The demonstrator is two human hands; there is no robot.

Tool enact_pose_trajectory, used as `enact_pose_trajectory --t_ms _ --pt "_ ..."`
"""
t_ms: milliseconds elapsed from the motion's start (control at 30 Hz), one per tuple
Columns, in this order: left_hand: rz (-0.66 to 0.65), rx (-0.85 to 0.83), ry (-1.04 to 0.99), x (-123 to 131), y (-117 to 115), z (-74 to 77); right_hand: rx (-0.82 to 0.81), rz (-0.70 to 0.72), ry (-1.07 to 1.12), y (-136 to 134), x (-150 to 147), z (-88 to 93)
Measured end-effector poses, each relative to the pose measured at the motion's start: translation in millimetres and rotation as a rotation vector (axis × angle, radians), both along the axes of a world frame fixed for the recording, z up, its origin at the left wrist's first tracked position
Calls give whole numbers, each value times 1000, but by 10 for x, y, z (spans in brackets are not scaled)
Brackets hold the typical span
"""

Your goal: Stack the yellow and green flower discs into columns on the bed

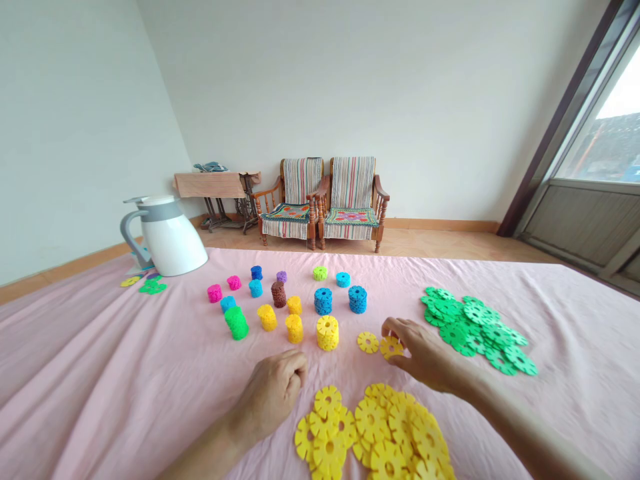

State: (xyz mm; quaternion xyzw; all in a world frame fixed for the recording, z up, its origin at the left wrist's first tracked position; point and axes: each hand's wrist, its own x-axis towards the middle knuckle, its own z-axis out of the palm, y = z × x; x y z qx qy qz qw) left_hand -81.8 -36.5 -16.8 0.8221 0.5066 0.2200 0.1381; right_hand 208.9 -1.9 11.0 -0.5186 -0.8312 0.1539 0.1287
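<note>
My right hand [420, 352] reaches in from the right, thumb and fingers around the edges of a yellow snowflake disc [390, 347] at the cloth. Just left of it, another yellow disc [368, 343] lies flat by itself. A stack of yellow discs [327, 333] stands further left, with two blue stacks [323, 301] behind. My left hand [280, 387] rests on the cloth, fingers curled into a fist with nothing visible in it. Nearest to me is a loose pile of yellow discs [395, 433], spread in two clumps between my forearms.
Several small stacks in pink, brown, purple and green [237, 323] stand left of centre. A green disc heap [475, 327] lies right of my right hand. At the left are a white jug [173, 237] and a few loose discs [153, 285]. The pink cloth [125, 373] is wrinkled.
</note>
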Motion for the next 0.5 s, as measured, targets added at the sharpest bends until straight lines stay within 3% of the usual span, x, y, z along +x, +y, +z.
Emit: enact_pose_trajectory --t_ms 133,367,500 --pt "-4 -3 -10 -2 -4 5 -55 -6 -19 1 12 21" --pt "-10 -3 -7 -5 0 11 -102 115 17 12 76 29" --pt "-14 -10 -10 -4 10 9 -67 74 7 34 62 26"
